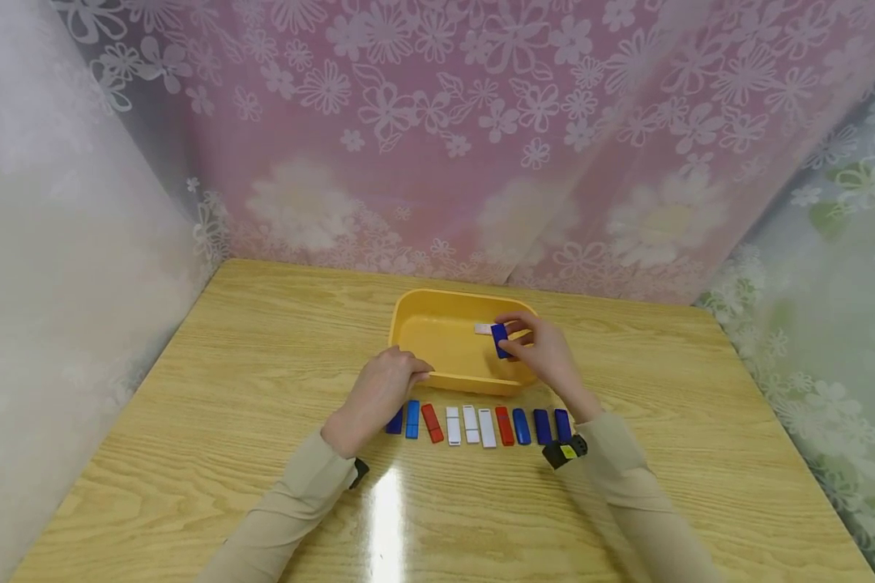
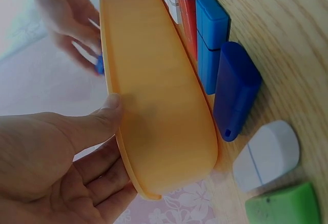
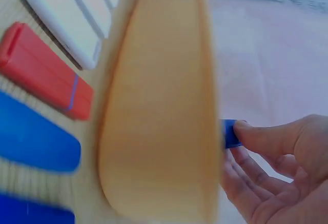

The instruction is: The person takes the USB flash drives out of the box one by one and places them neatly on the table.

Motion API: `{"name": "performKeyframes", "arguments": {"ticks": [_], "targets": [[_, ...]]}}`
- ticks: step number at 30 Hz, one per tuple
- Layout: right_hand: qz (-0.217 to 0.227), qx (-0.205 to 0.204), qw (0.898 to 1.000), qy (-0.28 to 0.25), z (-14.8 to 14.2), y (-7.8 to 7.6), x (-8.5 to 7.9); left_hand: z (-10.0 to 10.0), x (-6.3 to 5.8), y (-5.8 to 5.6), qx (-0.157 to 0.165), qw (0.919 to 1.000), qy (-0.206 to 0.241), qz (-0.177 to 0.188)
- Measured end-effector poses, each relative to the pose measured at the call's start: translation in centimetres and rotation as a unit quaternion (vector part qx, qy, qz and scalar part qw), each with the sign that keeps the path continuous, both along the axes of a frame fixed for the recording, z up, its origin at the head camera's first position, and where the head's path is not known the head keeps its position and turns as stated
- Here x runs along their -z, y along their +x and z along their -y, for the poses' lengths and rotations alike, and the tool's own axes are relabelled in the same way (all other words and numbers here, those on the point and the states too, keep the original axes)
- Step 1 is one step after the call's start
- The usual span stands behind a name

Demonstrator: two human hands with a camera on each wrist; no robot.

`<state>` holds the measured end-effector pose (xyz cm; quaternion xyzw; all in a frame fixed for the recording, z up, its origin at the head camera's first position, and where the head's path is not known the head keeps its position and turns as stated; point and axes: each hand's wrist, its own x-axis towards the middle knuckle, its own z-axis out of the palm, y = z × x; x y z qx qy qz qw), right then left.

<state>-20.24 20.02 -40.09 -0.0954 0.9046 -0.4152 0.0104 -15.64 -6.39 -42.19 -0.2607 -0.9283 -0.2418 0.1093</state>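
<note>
A yellow plastic tub [image 1: 448, 380] stands on the table. At its near left corner my left hand [image 1: 381, 387] grips the rim, with the thumb [image 2: 105, 116] on the outer wall and the fingers inside. Over the right side of the tub, my right hand [image 1: 543, 350] pinches a dark blue USB stick [image 1: 499, 342] between thumb and fingers. A white USB stick [image 1: 483, 329] lies inside the tub, partly behind the held one.
In front of the tub runs a row of several USB sticks, among them a red one [image 1: 432, 423], a white one [image 1: 487, 427] and a blue one [image 1: 521, 427]. A green one [image 2: 284, 206] shows in the left wrist view. Floral curtains [image 1: 437, 146] hang around the wooden table [image 1: 277, 324].
</note>
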Motion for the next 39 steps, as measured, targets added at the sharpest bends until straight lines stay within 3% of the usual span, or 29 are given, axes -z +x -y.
{"name": "performKeyframes", "arguments": {"ticks": [7, 12, 17, 26, 29, 33, 37, 39], "targets": [[-0.039, 0.044, 0.998, 0.039, -4.8, 3.3, -0.7, 0.0, 0.1, 0.0, 0.002, 0.9999, 0.005, 0.009], [0.001, 0.059, 0.996, 0.064, -8.1, 5.8, 0.2, -0.1, 0.0, 0.0, -0.001, 0.9999, 0.004, 0.015], [0.043, 0.039, 0.993, 0.107, -10.4, 7.8, 1.6, -0.1, 0.0, 0.0, -0.005, 0.9998, 0.004, 0.020], [0.106, 0.022, 0.987, 0.116, -11.4, 8.7, 3.1, -0.2, 0.1, 0.0, -0.005, 0.9998, 0.008, 0.020], [0.077, 0.038, 0.989, 0.122, -11.4, 8.6, 2.9, -0.1, 0.1, 0.0, -0.002, 0.9998, 0.008, 0.019], [-0.012, 0.071, 0.991, 0.114, -10.8, 8.0, 1.8, -0.1, 0.2, 0.0, -0.001, 0.9998, 0.008, 0.019], [-0.109, 0.084, 0.984, 0.115, -9.0, 6.8, 0.6, -0.1, 0.1, 0.0, -0.001, 0.9998, 0.007, 0.020], [-0.135, 0.078, 0.981, 0.116, -7.7, 5.9, 0.2, 0.0, 0.0, 0.0, 0.000, 0.9998, 0.009, 0.020]]}}
